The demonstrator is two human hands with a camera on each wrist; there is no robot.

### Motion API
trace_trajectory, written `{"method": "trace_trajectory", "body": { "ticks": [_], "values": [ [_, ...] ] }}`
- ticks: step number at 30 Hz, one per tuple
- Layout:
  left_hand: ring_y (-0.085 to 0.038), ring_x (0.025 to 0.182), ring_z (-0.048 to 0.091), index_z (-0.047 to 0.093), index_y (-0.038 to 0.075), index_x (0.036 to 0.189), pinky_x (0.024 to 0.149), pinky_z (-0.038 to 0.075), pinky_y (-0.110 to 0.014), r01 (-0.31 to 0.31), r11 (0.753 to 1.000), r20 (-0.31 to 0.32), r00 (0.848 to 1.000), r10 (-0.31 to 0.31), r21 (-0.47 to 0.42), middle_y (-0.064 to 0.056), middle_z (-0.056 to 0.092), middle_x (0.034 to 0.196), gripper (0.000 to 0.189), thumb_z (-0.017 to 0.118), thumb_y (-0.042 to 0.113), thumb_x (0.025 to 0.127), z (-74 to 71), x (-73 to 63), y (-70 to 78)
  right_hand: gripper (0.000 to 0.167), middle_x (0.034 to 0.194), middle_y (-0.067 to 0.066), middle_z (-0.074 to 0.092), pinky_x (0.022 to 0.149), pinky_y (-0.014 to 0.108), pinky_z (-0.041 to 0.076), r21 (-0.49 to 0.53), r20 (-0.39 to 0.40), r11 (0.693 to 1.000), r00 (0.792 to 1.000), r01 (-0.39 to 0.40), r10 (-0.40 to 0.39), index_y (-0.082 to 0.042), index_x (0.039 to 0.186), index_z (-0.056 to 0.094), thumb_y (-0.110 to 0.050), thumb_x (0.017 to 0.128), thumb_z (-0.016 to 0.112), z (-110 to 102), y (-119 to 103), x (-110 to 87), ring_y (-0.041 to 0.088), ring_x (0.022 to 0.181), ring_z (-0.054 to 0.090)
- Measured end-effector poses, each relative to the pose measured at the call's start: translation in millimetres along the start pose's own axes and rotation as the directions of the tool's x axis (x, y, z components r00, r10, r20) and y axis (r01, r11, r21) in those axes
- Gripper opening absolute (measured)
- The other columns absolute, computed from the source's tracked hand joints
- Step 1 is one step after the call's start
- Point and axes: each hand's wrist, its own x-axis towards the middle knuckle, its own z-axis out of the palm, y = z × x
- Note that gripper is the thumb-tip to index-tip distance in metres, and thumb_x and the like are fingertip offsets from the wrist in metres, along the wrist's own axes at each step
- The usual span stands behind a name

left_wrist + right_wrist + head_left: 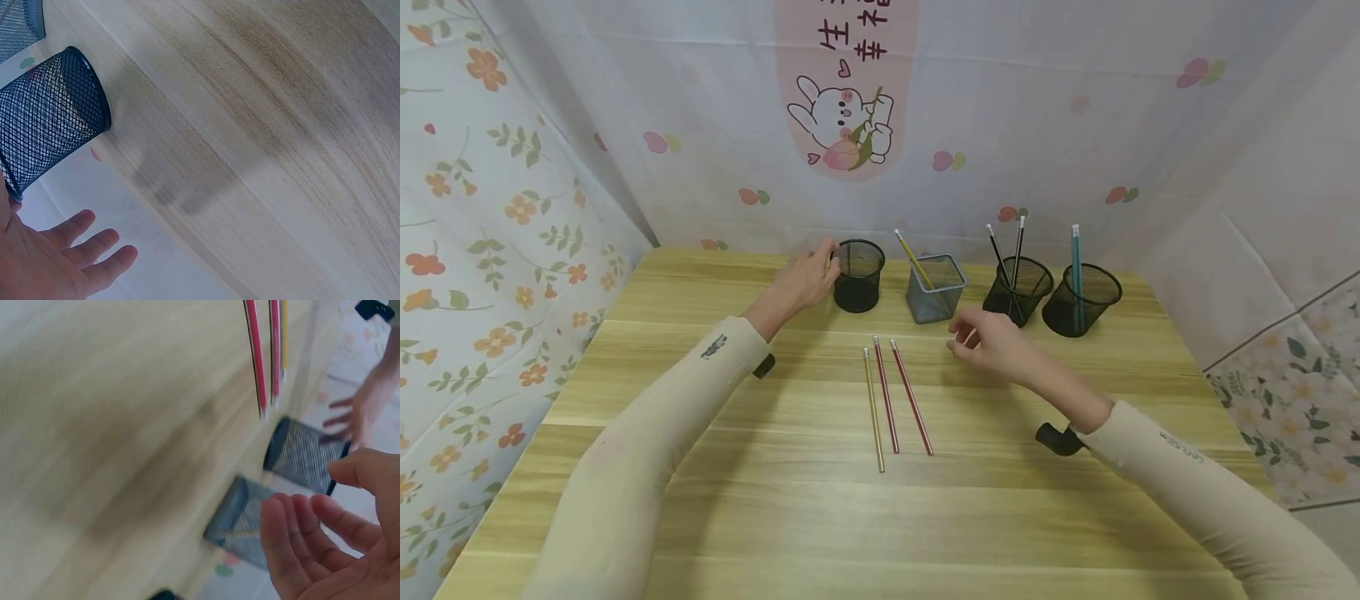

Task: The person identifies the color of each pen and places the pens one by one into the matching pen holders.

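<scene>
In the head view, at the upper centre of the frame, the left black cup (856,298) is met at the left side of its rim by the left hand (805,277); the rim is pinched by thumb and index finger, and in the left wrist view the other three fingers (94,247) are seen spread wide, clear of the mesh. The cup is stood upright near the back edge of the desk (820,517). By the right hand (996,343), right of centre and just in front of the grey square holder (931,310) and the third cup (1021,307), nothing is gripped — its fingers are loosely bent, with a gap left between them and the thumb. At the centre of the frame, between the two hands and touched by neither, a gold pencil (874,408) and two red pencils (886,396) are laid side by side, their pale ends pointed toward the containers. In the grey square holder, a yellow pencil (913,256) is leaned to the upper left. In the third cup, two black pencils (1018,250) are held, their tops spread apart. In the right black cup (1066,322), teal pencils (1077,258) are stood close together — nearly upright.
</scene>
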Motion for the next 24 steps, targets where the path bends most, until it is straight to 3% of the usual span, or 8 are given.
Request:
{"method": "trace_trajectory", "body": {
  "ticks": [8,15,24],
  "values": [
    [-0.047,0.106,0.058,0.033,0.014,0.145,0.086,0.046,-0.058,-0.003,1.000,-0.016,1.000,0.003,-0.007,-0.029,0.055,0.123,0.040,0.026,0.032,0.111,0.7,1.0,-1.2,0.022,0.086,0.003,0.066,0.071,0.038,0.055,0.007,0.081,1.000,0.997,-0.021,0.020,0.003,0.105,0.067,-0.012,0.091,0.074,29,-10,4.2,0.018,0.078,0.068],
    [-0.046,0.105,0.057,0.033,0.013,0.145,0.084,0.046,-0.057,-0.005,1.000,-0.011,1.000,0.005,-0.007,-0.027,0.055,0.118,0.042,0.023,0.035,0.110,-0.6,0.7,0.3,0.022,0.085,0.005,0.065,0.069,0.036,0.053,0.022,0.062,1.000,0.998,-0.018,0.016,0.002,0.101,0.065,-0.013,0.090,0.077,50,-13,8.7,0.016,0.076,0.065],
    [-0.047,0.109,0.056,0.033,0.015,0.145,0.085,0.046,-0.060,0.008,1.000,-0.007,1.000,-0.008,-0.007,-0.028,0.054,0.123,0.042,0.023,0.036,0.110,-0.5,0.4,0.9,0.021,0.076,0.001,0.058,0.065,0.034,0.048,-0.043,0.077,0.997,0.995,-0.062,0.065,-0.003,0.093,0.063,-0.017,0.090,0.078,69,-24,20.6,0.015,0.068,0.055]
  ]
}}
